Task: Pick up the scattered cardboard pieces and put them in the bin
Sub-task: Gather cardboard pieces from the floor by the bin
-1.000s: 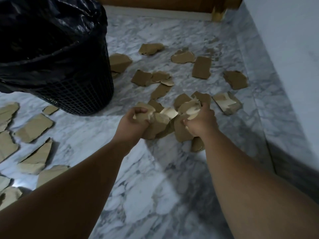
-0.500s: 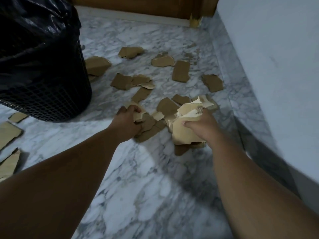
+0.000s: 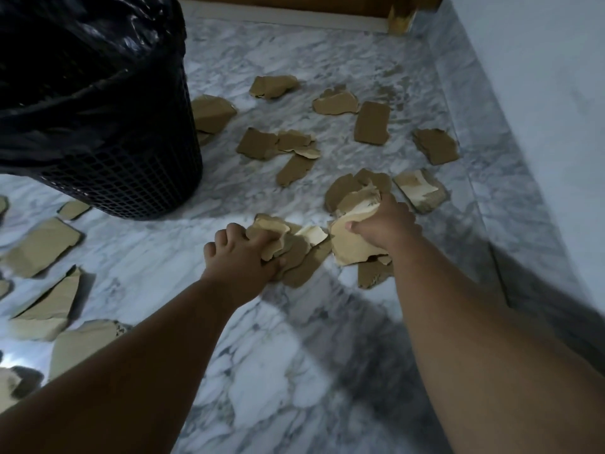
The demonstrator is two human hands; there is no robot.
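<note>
Torn brown cardboard pieces lie scattered over the marble floor (image 3: 278,371). My left hand (image 3: 240,257) is closed on a bunch of cardboard pieces (image 3: 271,232) low against the floor. My right hand (image 3: 384,221) grips another bundle of cardboard pieces (image 3: 350,244), slightly lifted. The black mesh bin (image 3: 131,178) with a black liner stands at the upper left, apart from both hands. Several loose pieces (image 3: 371,122) lie beyond my hands, and more (image 3: 42,245) lie at the far left.
A white wall (image 3: 540,109) with a marble skirting runs along the right side. A wooden threshold (image 3: 294,4) closes the far end. Loose cardboard lies directly under and between my hands.
Both hands stay closed on their bundles at about the same spot on the floor. The view first swung right, then back left, bringing the left-side pieces into sight again.
</note>
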